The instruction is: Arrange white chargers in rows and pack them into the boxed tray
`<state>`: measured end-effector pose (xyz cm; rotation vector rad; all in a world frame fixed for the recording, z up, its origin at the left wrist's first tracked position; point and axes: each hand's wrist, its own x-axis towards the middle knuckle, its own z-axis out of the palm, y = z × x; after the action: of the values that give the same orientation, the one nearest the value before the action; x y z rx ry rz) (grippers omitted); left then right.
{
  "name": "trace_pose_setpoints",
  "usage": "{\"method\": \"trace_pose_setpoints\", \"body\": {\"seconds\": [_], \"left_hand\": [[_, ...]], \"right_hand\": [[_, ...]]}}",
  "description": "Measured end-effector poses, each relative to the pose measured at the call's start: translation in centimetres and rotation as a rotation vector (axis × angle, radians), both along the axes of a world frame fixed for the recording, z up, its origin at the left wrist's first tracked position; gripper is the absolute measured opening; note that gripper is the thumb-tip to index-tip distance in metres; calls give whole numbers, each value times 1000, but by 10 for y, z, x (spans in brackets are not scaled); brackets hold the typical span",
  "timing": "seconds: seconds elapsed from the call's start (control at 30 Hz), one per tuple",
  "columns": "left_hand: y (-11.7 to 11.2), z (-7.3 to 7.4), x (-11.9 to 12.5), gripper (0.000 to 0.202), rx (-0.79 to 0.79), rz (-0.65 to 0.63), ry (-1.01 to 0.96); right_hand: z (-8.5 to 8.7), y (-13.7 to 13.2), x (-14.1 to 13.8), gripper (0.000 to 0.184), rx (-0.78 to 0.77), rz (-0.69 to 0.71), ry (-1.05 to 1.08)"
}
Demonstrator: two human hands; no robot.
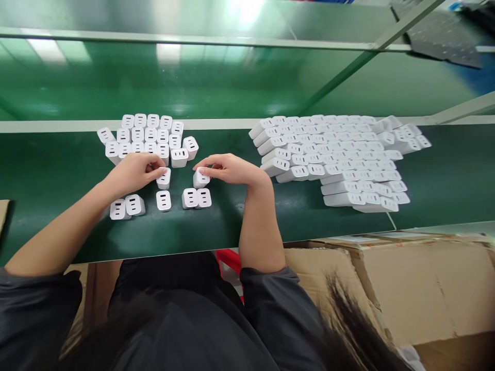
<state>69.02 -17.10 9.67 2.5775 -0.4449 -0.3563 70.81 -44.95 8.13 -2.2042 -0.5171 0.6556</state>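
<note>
My left hand [137, 172] is closed on a white USB charger [163, 179], thumb and fingers at its top edge. To the right, my right hand [228, 169] pinches another white charger [201, 178] by its upper part. Just below it two chargers stand side by side, the left one [189, 198] touching the right one [204, 198]. A lone charger [163, 201] stands below the one in my left hand. Two more, including a tilted charger [135, 205], are nearer my left forearm. Behind my left hand stands a group of upright chargers [150, 135], partly hidden by it.
A large block of white chargers [340, 149] fills the right part of the green table [232, 232]. A pale metal rail [216, 124] runs along the back. Cardboard boxes [421, 288] stand below the front edge at right, and a cardboard edge [3, 216] shows at far left.
</note>
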Motion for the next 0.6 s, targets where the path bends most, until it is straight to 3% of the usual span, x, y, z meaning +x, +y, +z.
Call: {"method": "trace_pose_setpoints", "body": {"seconds": [0.23, 0.6], "left_hand": [[-22, 6, -2, 34, 76, -96, 59], [-17, 6, -24, 38, 43, -105, 213]], "right_hand": [[12, -12, -5, 41, -67, 15, 114], [12, -14, -21, 34, -105, -25, 119]]}}
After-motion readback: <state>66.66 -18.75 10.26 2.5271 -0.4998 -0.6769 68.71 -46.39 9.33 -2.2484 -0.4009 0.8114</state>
